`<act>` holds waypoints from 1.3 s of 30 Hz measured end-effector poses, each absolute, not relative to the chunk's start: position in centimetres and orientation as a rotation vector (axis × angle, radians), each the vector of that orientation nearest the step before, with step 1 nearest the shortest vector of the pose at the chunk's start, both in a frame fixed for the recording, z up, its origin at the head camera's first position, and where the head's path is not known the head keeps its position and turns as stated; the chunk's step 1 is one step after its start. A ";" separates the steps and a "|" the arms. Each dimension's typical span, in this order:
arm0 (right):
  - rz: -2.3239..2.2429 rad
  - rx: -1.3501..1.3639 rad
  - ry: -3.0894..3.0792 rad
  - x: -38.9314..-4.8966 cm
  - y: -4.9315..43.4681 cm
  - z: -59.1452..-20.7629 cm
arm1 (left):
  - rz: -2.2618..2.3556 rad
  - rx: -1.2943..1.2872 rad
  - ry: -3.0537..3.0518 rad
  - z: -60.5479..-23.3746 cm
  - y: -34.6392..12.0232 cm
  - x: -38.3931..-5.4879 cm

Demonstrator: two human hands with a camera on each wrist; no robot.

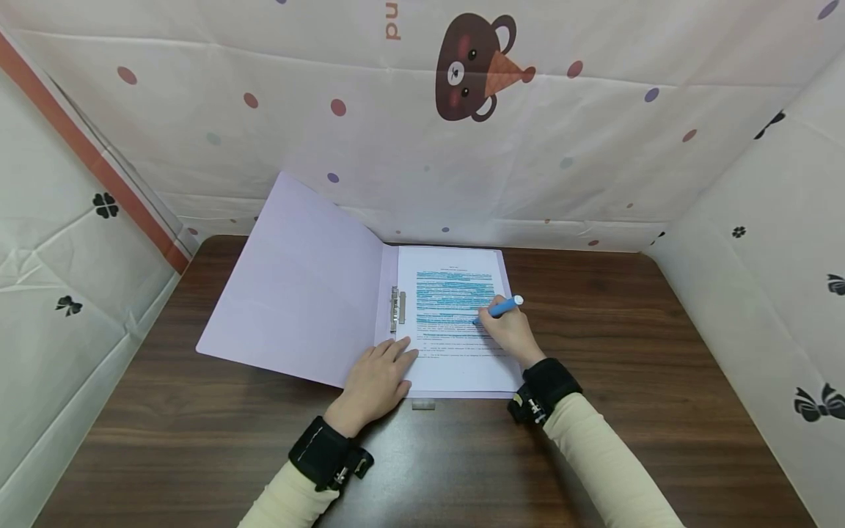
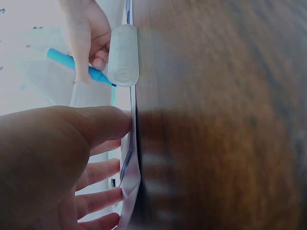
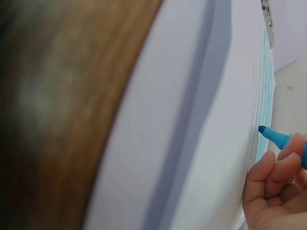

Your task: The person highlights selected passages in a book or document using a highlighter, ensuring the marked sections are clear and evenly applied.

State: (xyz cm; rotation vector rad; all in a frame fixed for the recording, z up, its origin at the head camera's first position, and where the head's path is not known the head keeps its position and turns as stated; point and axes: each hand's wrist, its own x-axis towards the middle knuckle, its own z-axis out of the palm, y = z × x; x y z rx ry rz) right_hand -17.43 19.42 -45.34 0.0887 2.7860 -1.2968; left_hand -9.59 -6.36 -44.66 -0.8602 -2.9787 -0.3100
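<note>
A lavender folder [image 1: 290,279] lies spread on the table with a printed sheet [image 1: 462,375] on its right side. Blue strokes cover most of the sheet's text lines, while the lowest lines are plain. My right hand [image 1: 511,334] pinches a blue marker [image 1: 507,306], its dark tip [image 3: 261,129] at the text near the edge of the blue strokes. With fingers extended, my left hand [image 1: 376,381] rests on the lower left of the sheet and the folder's spine. A metal clip [image 1: 394,308] sits along the sheet's left edge.
A small whitish cylinder [image 2: 123,55] lies on the wooden table [image 1: 627,352] just in front of the folder's near edge. The folder's raised left cover leans toward the patterned cloth [image 1: 396,147] at the back. Cloth also hangs at both sides.
</note>
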 end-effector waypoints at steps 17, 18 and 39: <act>-1.321 0.119 2.769 -17.1 20.0 -45.0 | -0.311 -0.855 -2.989 -44.8 -6.4 -9.6; -1.324 0.121 2.769 -17.1 20.1 -45.0 | -0.312 -0.855 -2.989 -44.8 -6.4 -9.6; -1.324 0.147 2.759 -17.0 21.0 -45.0 | -0.321 -0.853 -2.994 -44.6 -6.3 -9.5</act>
